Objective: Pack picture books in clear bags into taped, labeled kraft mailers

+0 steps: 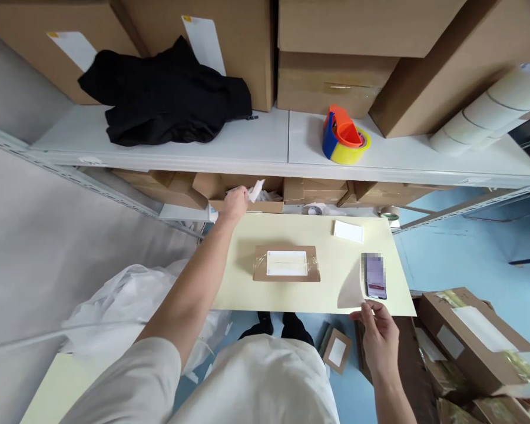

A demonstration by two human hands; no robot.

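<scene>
My left hand (236, 203) reaches to the far edge of the table, closed on a crumpled white piece of paper (256, 191). Just beyond it is an open cardboard box (259, 206) with whitish scraps inside. Near the table's front right, my right hand (378, 333) pinches the lower corner of a thin white sheet (363, 282), seen almost edge-on and casting a shadow to its left. A taped cardboard parcel (259, 270) with a white label (287, 263) lies mid-table. Beside the sheet rests a phone (374, 277), its screen partly pixelated.
A stack of white labels (348, 231) lies on the pale yellow table (238, 294). The shelf (287, 138) above holds a tape dispenser (345, 138), black clothing (172, 94), white rolls (486, 112) and large boxes. Labelled cartons (481, 341) are piled at right; white plastic bags (128, 300) sit at left.
</scene>
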